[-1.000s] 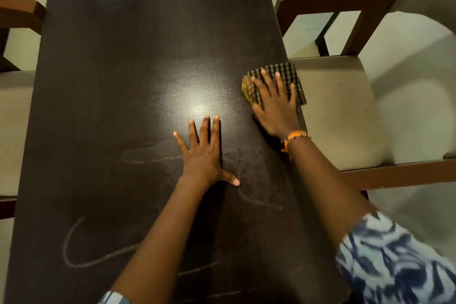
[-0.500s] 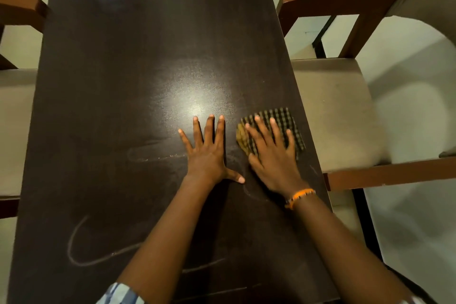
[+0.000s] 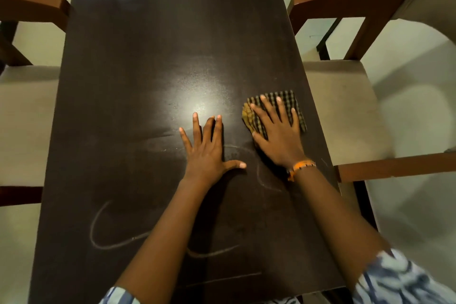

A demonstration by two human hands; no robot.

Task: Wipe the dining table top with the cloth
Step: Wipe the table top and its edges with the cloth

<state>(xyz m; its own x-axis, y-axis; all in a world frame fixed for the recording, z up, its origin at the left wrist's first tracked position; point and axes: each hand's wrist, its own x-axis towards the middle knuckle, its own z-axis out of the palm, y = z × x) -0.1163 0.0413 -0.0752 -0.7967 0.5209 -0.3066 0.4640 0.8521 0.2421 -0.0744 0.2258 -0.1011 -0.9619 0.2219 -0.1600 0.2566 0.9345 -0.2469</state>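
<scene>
A person leans over a dark brown rectangular wooden dining table, the right hand pressed flat on a folded yellow-and-black checked cloth that lies close to the table's right edge, about midway along its length. The fingers of that hand are spread wide across the fabric with the palm bearing down, a hold that looks meant to keep the whole cloth in contact with the surface rather than to pinch or lift it. The left hand rests bare on the table top just beside it, nearer the centre, its fingers straight and nearly together and the thumb splayed out to the side, apparently propping the person's weight for the reach. An orange band circles the right wrist. Pale curved streaks show on the wood toward the near edge and the near left corner, and fainter ones run between the two hands, so much of the near half appears not yet wiped. A bright glare sits at the table's centre. Brown wooden chairs with beige cushioned seats stand tucked at the left and right sides, and blue-and-white patterned sleeves frame the near edge.
</scene>
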